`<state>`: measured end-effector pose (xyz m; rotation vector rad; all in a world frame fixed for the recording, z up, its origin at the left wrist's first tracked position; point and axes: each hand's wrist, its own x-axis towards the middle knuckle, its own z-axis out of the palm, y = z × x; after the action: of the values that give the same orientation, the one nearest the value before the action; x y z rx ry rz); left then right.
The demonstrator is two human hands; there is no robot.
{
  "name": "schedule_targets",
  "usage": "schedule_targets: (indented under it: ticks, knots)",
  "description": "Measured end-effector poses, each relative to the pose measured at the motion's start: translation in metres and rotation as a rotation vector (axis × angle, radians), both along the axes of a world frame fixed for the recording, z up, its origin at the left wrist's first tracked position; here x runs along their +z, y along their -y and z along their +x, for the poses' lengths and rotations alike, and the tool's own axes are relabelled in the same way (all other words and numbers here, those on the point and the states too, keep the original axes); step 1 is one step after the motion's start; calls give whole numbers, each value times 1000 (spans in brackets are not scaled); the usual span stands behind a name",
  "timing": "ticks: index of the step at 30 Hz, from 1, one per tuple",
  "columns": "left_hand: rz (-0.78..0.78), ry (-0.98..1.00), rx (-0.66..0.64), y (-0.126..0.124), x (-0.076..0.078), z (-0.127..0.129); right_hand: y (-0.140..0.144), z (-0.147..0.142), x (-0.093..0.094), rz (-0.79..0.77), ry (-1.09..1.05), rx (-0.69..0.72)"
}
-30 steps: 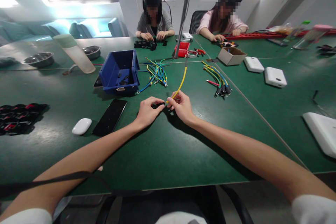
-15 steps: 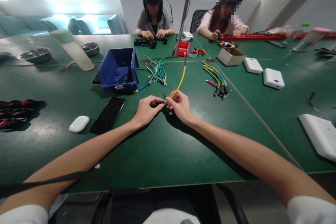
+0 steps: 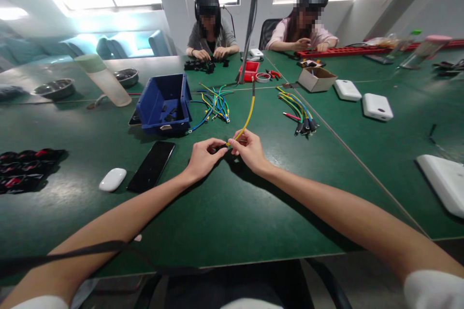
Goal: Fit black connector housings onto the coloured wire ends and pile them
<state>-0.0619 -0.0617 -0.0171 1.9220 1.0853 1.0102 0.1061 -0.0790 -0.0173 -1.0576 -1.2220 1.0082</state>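
The small black piece (image 3: pixel 217 147) pinched between both hands is too small to identify. The white device (image 3: pixel 440 181) runs off the right edge.

My view tips slightly, so everything sits a little lower in frame. My left hand (image 3: pixel 204 157) and right hand (image 3: pixel 249 149) draw marginally closer at the fingertips (both pinching throughout). The yellow wire (image 3: pixel 248 117) stands a bit steeper, its far end nearer the red tray (image 3: pixel 251 69).

Head-worn view, forward-down over green table (image 3: pixel 224 212)
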Motion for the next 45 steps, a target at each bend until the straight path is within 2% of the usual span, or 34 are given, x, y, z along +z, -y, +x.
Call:
schedule_targets:
  ticks: [30,45]
  knots:
    - [4,34,-18,1,0,0,1,1,3,-50,50,47]
    - [-14,69,-94,2,6,-3,0,3,2,-65,-2,71]
